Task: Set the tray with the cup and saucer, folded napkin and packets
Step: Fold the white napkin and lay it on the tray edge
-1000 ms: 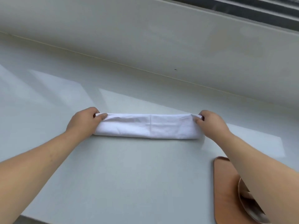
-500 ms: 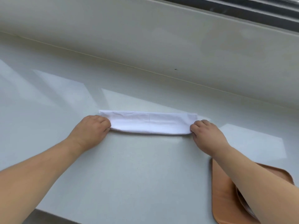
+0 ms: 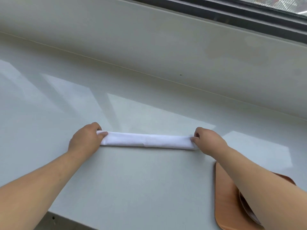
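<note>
A white cloth napkin [image 3: 147,141] lies on the pale counter as a long narrow folded strip. My left hand [image 3: 86,140] pinches its left end and my right hand [image 3: 207,140] pinches its right end. A tan tray [image 3: 223,201] sits at the lower right, largely covered by my right forearm. A thin curved edge of the saucer [image 3: 249,214] shows on it beside my arm. The cup and the packets are hidden or out of view.
The glossy counter [image 3: 132,188] ends in a front edge at the lower left. A low wall [image 3: 166,47] rises behind it, with a dark window frame [image 3: 249,15] on top.
Both hands folded the napkin over lengthwise again, so the strip is narrower than a second ago. My view has shifted a little, showing more of the tray.
</note>
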Demonstrator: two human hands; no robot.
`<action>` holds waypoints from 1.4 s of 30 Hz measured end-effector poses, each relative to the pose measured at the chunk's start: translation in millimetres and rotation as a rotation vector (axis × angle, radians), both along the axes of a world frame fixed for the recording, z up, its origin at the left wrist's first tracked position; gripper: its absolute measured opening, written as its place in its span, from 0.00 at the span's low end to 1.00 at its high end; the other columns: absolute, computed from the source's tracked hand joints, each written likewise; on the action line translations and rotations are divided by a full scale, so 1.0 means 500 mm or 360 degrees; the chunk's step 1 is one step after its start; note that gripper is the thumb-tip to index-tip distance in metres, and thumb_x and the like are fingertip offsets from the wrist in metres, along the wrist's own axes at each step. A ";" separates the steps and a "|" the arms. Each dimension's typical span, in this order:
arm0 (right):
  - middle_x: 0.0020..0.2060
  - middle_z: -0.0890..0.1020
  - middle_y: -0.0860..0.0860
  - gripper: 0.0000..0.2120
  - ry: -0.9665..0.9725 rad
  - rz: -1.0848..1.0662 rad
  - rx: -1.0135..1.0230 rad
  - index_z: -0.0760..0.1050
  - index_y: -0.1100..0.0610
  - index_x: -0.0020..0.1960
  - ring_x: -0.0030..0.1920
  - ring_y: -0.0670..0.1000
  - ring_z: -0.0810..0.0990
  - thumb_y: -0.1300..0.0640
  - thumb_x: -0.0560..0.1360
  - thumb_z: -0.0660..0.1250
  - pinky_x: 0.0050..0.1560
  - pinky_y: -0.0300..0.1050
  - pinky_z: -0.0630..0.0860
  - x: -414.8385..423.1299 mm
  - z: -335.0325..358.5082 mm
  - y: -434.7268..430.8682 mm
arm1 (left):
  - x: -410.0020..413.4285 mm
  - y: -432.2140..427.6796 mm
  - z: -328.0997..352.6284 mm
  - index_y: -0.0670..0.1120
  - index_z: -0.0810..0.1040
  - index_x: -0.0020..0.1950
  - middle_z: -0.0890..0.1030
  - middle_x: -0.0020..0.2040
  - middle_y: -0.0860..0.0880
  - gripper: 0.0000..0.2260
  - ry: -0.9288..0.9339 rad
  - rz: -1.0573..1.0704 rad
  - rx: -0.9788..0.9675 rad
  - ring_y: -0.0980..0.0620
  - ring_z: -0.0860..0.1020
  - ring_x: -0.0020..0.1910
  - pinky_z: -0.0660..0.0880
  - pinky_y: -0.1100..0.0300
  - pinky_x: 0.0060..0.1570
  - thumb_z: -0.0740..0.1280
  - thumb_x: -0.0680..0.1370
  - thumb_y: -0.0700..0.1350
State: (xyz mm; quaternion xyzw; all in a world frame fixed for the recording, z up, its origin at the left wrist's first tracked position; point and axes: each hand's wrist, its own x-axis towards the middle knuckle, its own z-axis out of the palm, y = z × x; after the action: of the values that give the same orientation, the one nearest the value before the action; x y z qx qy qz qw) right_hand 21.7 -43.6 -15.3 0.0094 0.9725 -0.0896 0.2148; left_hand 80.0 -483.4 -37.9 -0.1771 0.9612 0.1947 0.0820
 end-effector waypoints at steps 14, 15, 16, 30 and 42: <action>0.43 0.77 0.52 0.15 0.0049 -0.0915 -0.0705 0.69 0.57 0.49 0.43 0.57 0.77 0.44 0.83 0.59 0.39 0.48 0.70 0.064 0.009 -0.065 | -0.048 0.018 0.085 0.47 0.69 0.39 0.79 0.36 0.44 0.17 0.0230 0.0489 0.0559 0.43 0.81 0.35 0.70 0.52 0.33 0.70 0.75 0.58; 0.42 0.76 0.52 0.16 0.0021 -0.1052 -0.0861 0.68 0.55 0.47 0.41 0.57 0.77 0.43 0.83 0.60 0.38 0.48 0.70 0.076 0.023 -0.069 | -0.049 0.037 0.114 0.48 0.71 0.40 0.80 0.37 0.44 0.15 0.0335 0.0478 0.0604 0.44 0.81 0.37 0.70 0.53 0.33 0.70 0.74 0.56; 0.43 0.76 0.51 0.16 -0.0007 -0.1151 -0.1000 0.68 0.55 0.46 0.39 0.56 0.78 0.43 0.82 0.62 0.38 0.48 0.73 0.091 0.034 -0.074 | -0.050 0.057 0.147 0.49 0.72 0.41 0.81 0.39 0.45 0.12 0.0437 0.0457 0.0648 0.45 0.80 0.38 0.70 0.54 0.33 0.70 0.73 0.55; 0.42 0.83 0.56 0.11 -0.0323 -0.1893 -0.2462 0.76 0.62 0.58 0.37 0.53 0.82 0.69 0.77 0.67 0.42 0.45 0.78 0.185 0.119 -0.070 | 0.036 0.496 0.202 0.56 0.72 0.61 0.76 0.58 0.54 0.19 0.0289 -0.0718 0.0796 0.59 0.77 0.40 0.76 0.57 0.44 0.71 0.73 0.47; 0.57 0.85 0.63 0.20 -0.0232 -0.1651 -0.2325 0.72 0.61 0.66 0.53 0.60 0.87 0.66 0.77 0.71 0.56 0.55 0.82 0.198 0.053 -0.002 | 0.027 0.560 0.096 0.62 0.67 0.70 0.74 0.67 0.63 0.30 -0.0240 -0.0741 0.1512 0.66 0.83 0.51 0.79 0.63 0.51 0.70 0.69 0.57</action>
State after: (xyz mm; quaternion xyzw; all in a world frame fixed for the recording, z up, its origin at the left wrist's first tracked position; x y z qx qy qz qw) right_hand 120.9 -44.5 11.1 0.3141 0.5306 -0.7707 0.1611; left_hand 93.4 -203.4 9.9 0.0840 0.7724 0.5719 0.2631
